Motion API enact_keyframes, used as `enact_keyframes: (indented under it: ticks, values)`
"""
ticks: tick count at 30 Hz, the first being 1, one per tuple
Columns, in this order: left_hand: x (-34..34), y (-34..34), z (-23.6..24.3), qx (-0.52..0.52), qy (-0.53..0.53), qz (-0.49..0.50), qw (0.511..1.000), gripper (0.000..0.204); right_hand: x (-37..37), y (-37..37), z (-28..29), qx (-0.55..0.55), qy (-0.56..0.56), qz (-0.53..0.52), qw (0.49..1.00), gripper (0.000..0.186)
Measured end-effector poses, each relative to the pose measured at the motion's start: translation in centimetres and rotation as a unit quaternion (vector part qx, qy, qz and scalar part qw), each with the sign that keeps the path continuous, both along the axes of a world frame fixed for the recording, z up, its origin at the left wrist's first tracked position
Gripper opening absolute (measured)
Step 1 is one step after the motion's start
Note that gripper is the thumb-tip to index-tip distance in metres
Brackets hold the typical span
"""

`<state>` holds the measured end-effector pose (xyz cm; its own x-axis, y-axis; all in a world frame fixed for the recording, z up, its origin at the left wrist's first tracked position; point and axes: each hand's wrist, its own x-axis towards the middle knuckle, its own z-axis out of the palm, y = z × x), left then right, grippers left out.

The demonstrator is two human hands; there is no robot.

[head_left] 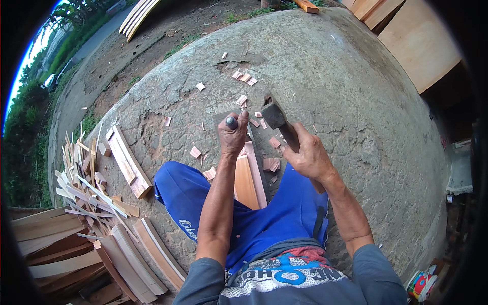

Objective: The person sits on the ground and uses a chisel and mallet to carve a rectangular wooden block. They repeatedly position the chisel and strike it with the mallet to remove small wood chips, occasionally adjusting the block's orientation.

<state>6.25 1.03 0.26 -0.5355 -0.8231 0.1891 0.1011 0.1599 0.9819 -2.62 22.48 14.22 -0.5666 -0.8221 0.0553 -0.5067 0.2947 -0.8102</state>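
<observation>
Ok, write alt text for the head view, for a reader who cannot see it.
A person seated on rough concrete ground grips a chisel upright in the left hand on a wooden piece between their knees, and holds a hammer in the right hand. Wood chips lie ahead; cut wooden slats are piled at left.

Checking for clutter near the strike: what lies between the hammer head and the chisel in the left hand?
In the head view, small wood chips lie on the ground between the hammer head and the chisel.
</observation>
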Motion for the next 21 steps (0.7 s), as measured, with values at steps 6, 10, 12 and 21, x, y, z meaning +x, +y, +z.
enact_keyframes:
  ticks: [6,10,12,21]
  values:
    - [-0.6,0.0,-0.7,-0.006,0.0,0.015,1.0,0.047,0.1,0.0,-0.2,0.006,-0.015,-0.001,1.0,0.041]
    - [-1.3,0.6,-0.6,-0.041,0.011,0.023,0.999,0.046,-0.2,-0.6,0.3,-0.048,0.034,0.027,0.998,0.04]
    - [-1.1,0.0,-1.2,-0.022,0.014,0.011,1.0,0.046,-0.2,-1.7,4.0,-0.078,0.066,0.05,0.994,0.04]
    - [-1.3,0.0,-0.5,-0.012,0.002,-0.012,1.0,0.033,0.1,-5.5,9.5,-0.25,0.219,0.051,0.942,0.045]
